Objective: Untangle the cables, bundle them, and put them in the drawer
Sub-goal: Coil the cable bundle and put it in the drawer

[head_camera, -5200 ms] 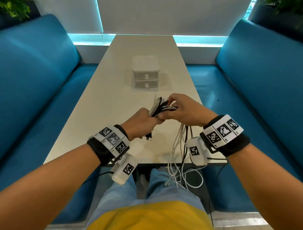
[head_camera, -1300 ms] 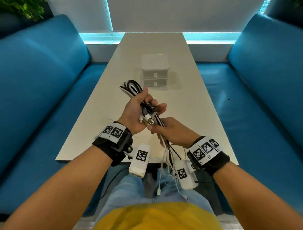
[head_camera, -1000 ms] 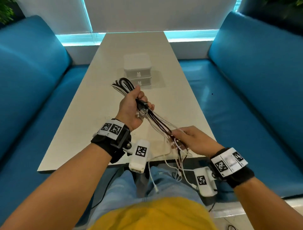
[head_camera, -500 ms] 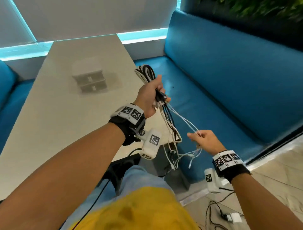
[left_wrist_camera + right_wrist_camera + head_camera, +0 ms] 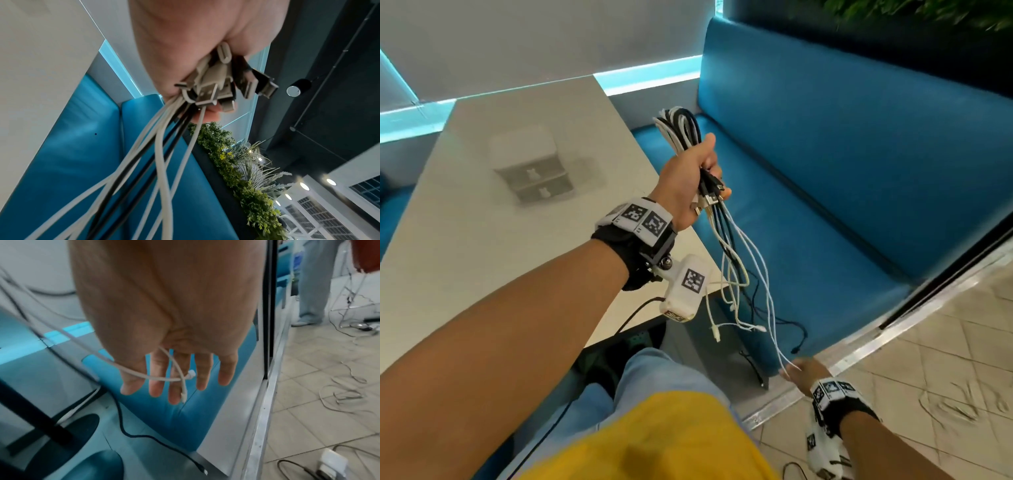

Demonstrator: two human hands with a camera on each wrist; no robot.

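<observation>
My left hand (image 5: 688,178) is raised beside the table's right edge and grips a folded bundle of black and white cables (image 5: 679,128). Their plugs (image 5: 216,87) stick out under the fist. The loose lengths (image 5: 736,260) hang down over the blue bench. My right hand (image 5: 803,371) is low near the floor, at the far end of two white cables. In the right wrist view its fingers (image 5: 156,382) are straight and spread, and the white cable ends (image 5: 164,378) lie loosely across them. The white two-drawer box (image 5: 530,168) stands on the table, both drawers closed.
The white table (image 5: 482,267) is to my left and the blue bench (image 5: 842,205) to my right. A black table base (image 5: 61,431) stands below. A white charger (image 5: 333,460) and stray cables lie on the tiled floor, where a person's legs (image 5: 312,280) stand.
My right hand has slid down the hanging cables from just under the left hand to their ends near the floor, opening out. The view has swung right; the left hand still holds the bundle up.
</observation>
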